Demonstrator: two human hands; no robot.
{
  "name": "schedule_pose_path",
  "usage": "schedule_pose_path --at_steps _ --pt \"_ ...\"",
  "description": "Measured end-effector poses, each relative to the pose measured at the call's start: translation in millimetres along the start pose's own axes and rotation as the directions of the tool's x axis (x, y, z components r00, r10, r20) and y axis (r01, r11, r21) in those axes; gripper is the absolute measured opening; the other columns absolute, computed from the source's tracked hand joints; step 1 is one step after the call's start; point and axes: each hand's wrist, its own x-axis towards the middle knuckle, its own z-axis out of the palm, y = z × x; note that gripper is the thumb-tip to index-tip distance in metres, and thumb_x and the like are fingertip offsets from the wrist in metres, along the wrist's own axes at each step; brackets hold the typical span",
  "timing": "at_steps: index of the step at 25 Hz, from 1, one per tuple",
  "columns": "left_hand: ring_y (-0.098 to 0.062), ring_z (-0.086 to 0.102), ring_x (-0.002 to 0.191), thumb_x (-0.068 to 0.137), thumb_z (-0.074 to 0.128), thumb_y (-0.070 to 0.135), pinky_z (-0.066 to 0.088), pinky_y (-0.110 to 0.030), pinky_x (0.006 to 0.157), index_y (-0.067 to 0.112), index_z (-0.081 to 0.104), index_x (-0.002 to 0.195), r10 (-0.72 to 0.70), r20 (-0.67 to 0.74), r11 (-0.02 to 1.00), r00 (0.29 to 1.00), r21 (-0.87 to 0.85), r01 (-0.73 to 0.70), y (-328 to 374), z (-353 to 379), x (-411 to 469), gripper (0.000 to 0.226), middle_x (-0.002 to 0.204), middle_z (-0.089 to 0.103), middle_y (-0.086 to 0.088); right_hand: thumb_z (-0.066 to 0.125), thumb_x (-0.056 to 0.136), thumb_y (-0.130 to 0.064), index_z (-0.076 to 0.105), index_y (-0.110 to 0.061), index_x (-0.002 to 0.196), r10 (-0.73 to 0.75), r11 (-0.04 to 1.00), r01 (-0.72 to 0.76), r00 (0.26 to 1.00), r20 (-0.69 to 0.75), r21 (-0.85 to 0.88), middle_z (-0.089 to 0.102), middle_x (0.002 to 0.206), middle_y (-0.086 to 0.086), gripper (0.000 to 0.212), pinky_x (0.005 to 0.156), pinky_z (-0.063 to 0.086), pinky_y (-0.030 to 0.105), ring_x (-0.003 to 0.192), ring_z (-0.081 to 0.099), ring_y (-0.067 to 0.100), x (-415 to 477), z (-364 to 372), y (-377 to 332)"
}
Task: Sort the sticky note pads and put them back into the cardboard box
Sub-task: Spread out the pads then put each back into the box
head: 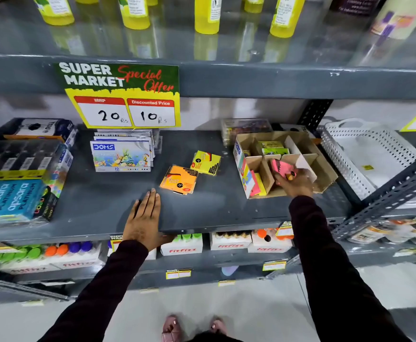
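A divided cardboard box (325, 177) stands on the grey shelf at the right. My right hand (293, 185) is inside its front middle compartment, shut on a pink sticky note pad (281, 167). Pink and yellow pads (257, 186) stand in the front left compartment, and a green-yellow pad (273, 147) lies in a back one. Loose on the shelf to the box's left lie an orange pad stack (179, 180) and a yellow pad (205, 162). My left hand (144, 219) rests flat on the shelf, fingers apart, just left of and nearer than the orange stack.
A DOMS colour box stack (123, 154) stands behind the loose pads, Apsara boxes (14, 198) at the left. A white perforated basket (365, 154) sits right of the cardboard box. A price sign (125, 95) hangs from the upper shelf edge. Bottles fill the shelf below.
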Motion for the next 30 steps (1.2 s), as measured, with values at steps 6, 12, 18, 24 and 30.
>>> schedule_pose_path --at_steps 6,12,18,24,30 --pt "-0.029 0.007 0.145 0.063 0.061 0.073 0.004 -0.044 0.118 0.004 0.002 0.144 -0.004 0.005 1.000 1.000 -0.003 0.004 -0.4 -0.3 0.1 0.122 0.157 0.006 -0.017 0.045 0.099 -0.033 0.036 0.000 0.141 -0.037 0.960 0.036 0.999 0.001 -0.278 0.038 0.144 0.028 0.054 0.112 0.036 0.045 0.134 0.036 0.042 -11.1 23.4 3.5" --pt "-0.028 0.005 0.145 0.065 0.058 0.075 0.005 -0.043 0.118 0.004 0.001 0.145 -0.007 0.005 1.000 1.000 0.009 0.007 0.7 -0.3 0.6 0.122 0.157 0.005 -0.016 0.042 0.100 -0.027 0.051 0.000 0.128 -0.283 0.950 0.233 0.925 -0.255 -0.208 0.056 0.125 0.028 0.040 0.093 0.046 0.042 0.115 0.055 0.040 -44.6 21.8 -55.0" --pt "-0.028 0.013 0.144 0.061 0.066 0.069 0.008 -0.042 0.117 0.003 0.010 0.144 0.002 -0.021 0.999 1.000 -0.046 -0.003 1.7 -4.2 -1.4 0.120 0.156 0.014 -0.016 0.053 0.094 -0.040 0.056 -0.002 0.121 -0.503 0.821 0.535 0.843 0.190 -0.199 0.065 0.116 0.025 0.047 0.091 0.049 0.040 0.109 0.062 0.037 -88.2 91.8 -122.8" --pt "-0.028 0.011 0.144 0.060 0.059 0.073 0.004 -0.042 0.116 0.003 0.009 0.145 0.003 -0.003 0.999 1.000 -0.034 -0.003 0.5 -5.8 -1.3 0.120 0.156 0.014 -0.015 0.077 0.068 -0.054 0.042 -0.009 0.137 -0.540 0.604 0.749 0.636 0.552 -0.272 0.047 0.142 0.013 0.090 0.109 0.035 0.037 0.134 0.036 0.031 -79.8 134.6 -147.2" --pt "-0.025 0.005 0.145 0.062 0.056 0.075 0.000 -0.039 0.117 0.005 0.002 0.145 0.004 -0.015 1.000 1.000 -0.018 -0.005 -0.1 -5.4 -1.7 0.121 0.158 0.006 -0.012 0.077 0.058 -0.061 0.053 -0.012 0.125 -0.611 0.517 0.770 0.637 0.469 -0.373 0.060 0.126 0.010 0.087 0.099 0.040 0.041 0.122 0.045 0.031 -81.2 135.6 -151.7"
